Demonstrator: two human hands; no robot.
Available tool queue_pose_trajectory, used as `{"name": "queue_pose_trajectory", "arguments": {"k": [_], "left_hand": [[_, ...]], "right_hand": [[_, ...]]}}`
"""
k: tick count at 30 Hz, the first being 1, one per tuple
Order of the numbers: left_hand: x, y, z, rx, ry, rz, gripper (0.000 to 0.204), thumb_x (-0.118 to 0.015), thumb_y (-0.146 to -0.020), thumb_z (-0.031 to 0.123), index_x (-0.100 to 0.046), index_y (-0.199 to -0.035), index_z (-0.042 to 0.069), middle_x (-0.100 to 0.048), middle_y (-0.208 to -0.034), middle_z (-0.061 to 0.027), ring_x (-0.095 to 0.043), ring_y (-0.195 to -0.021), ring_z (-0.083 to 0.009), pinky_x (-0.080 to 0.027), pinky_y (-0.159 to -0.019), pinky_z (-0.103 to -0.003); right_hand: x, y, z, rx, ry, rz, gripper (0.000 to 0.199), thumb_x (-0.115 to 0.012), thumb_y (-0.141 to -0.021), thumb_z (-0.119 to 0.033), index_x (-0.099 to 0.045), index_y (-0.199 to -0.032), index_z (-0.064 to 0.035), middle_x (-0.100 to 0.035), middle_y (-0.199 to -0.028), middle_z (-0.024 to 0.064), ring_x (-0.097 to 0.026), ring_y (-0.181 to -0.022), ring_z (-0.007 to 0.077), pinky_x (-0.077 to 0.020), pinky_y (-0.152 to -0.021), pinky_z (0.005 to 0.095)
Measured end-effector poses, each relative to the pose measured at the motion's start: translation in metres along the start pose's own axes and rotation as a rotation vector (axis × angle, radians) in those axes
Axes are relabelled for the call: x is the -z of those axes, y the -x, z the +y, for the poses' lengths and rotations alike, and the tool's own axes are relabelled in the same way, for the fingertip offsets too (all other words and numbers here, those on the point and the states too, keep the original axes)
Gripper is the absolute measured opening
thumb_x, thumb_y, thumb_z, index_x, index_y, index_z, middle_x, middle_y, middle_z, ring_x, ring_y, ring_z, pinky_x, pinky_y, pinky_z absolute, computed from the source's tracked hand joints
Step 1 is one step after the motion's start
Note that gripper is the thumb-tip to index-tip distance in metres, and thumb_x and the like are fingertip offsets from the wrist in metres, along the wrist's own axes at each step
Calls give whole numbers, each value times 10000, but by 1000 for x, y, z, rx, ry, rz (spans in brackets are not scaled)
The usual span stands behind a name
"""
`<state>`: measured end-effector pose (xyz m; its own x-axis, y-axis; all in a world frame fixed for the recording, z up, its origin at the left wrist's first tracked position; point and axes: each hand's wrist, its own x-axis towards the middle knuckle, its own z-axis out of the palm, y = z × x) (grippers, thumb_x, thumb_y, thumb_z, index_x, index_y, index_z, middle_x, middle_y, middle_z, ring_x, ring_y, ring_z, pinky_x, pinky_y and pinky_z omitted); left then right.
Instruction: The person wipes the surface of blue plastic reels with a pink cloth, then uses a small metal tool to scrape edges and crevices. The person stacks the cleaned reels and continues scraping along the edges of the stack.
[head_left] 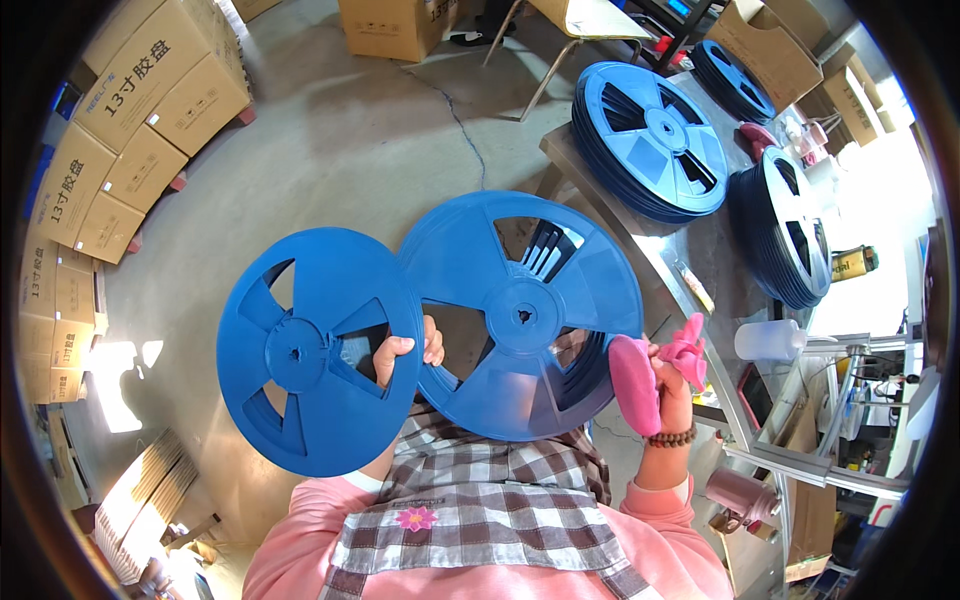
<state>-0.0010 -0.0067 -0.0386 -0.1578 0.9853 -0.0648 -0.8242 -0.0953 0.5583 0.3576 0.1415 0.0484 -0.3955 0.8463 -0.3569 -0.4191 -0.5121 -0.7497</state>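
Left hand (pixel 400 352) pinches one blue reel (pixel 315 350); pink-gloved right hand (pixel 665 372) grips a second reel (pixel 525 315), fingers partly hidden behind it.

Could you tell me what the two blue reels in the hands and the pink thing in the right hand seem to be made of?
Both blue reels look like rigid moulded plastic, matte with a slight sheen and clean cut-out windows. The pink thing in the right hand looks like soft cloth, folded and floppy.

Pink long sleeves on both arms, a grey-and-white checked apron over the chest with a small pink flower patch, a brown beaded bracelet on the right wrist, a pink glove or cloth covered the right hand (pixel 665 375), left hand (pixel 405 352) was bare.
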Motion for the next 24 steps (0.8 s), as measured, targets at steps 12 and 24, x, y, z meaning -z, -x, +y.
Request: {"name": "queue_pose_trajectory", "arguments": {"k": [12,24], "left_hand": [[1,9,-4,78,-71,255,468,-604,-776,174,-513,-1202,3,-580,-1066,-149,-593,-917,-255,-507,-792,-378],[-66,36,18,96,208,148,364,-562,-959,329,-513,-1158,28,-566,-996,-89,-562,-891,-204,-467,-854,-353]], "right_hand": [[-147,22,-68,46,-295,-625,276,-615,-920,-244,-588,-1133,-70,-457,-1434,198,-437,-1331,328,-415,-1067,457],[-244,54,81,-681,-406,-837,113,-594,-915,-89,-562,-1018,-54,-588,-985,29,-579,-885,118,-464,-824,260]]}}
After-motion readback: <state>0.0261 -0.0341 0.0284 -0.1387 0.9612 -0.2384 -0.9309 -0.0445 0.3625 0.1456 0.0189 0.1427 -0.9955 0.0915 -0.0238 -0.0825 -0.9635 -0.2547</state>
